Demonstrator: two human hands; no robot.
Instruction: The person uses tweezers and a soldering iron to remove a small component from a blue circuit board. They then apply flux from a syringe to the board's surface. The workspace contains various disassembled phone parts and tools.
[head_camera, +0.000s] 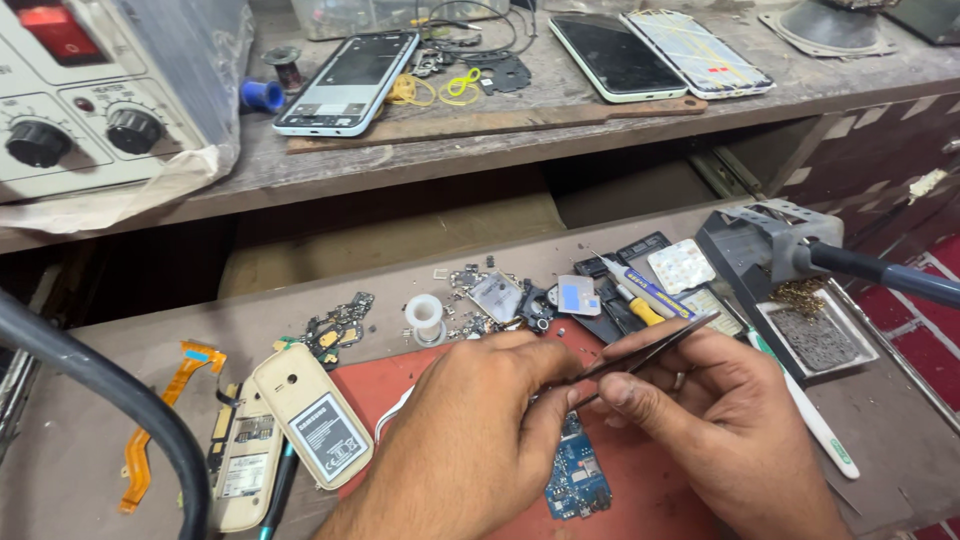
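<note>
Tweezers sit pinched in the right hand, tips meeting the left hand, whose fingers close around something too small to tell. Blue circuit board lies on the red mat at six o'clock of both hands; a beige phone rests at nine o'clock.

A worn wooden workbench above a lower grey shelf.

I see my 2 hands meeting low in view: left hand curled, fingers pinched; right hand pinching too, knuckles raised.
</note>
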